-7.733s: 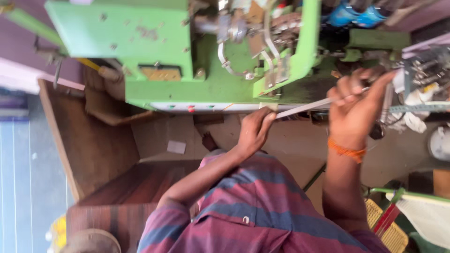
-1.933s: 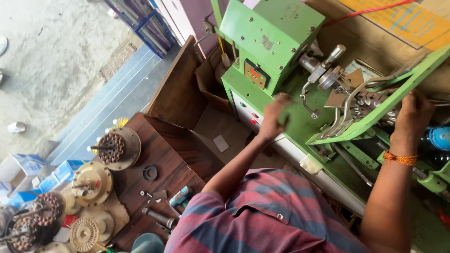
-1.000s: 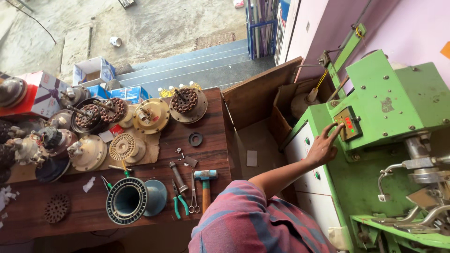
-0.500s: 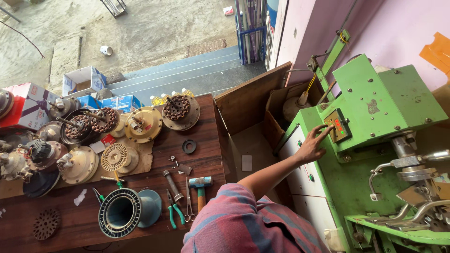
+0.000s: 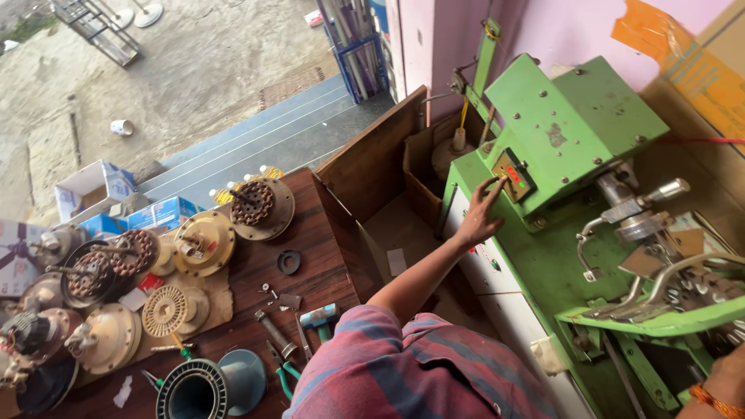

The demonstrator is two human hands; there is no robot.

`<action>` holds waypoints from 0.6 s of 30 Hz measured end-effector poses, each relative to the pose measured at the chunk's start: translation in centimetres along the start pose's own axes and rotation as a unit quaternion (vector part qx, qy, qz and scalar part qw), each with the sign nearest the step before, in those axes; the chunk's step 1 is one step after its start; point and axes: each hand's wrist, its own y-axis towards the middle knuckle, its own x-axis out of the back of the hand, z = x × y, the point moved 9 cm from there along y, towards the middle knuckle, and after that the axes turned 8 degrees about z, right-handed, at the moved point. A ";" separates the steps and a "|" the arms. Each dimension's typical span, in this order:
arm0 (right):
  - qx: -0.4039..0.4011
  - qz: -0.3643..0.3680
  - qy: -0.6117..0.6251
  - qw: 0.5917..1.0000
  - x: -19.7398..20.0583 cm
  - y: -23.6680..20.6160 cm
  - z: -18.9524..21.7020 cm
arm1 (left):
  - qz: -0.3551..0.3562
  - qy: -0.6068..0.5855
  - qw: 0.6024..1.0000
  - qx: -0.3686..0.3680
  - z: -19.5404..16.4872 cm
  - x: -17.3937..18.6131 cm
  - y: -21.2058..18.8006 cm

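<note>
Wooden bench [image 5: 310, 256] cluttered; green machine [image 5: 574, 132]; concrete floor [image 5: 202, 70].

Workshop, motor repair. Green machine [image 5: 574, 147] w/ small control panel [image 5: 514, 174]; wooden bench [image 5: 256, 310] w/ fan motor parts [image 5: 203, 242], pliers [image 5: 281, 371], hammer [image 5: 320, 318]; bare concrete yard beyond.

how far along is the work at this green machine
Hard to judge overall. Looking done: several fan motor parts lie stripped on the wooden table beside tools. In hand: the left hand has fingertips at the small display panel on the green machine. The right hand barely shows at the frame edge. Left: cannot tell.
</note>
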 end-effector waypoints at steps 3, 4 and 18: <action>0.000 -0.003 0.000 1.000 0.1 0.2 -0.1 | -0.004 0.010 1.000 -0.005 -0.4 0.2 -0.1; 0.001 -0.005 -0.001 1.000 0.1 0.1 -0.1 | -0.002 0.012 1.000 0.000 -0.4 0.2 -0.1; 0.044 -0.021 0.014 0.999 1.0 2.0 0.6 | 0.003 -0.015 1.000 0.002 1.0 -1.0 -0.3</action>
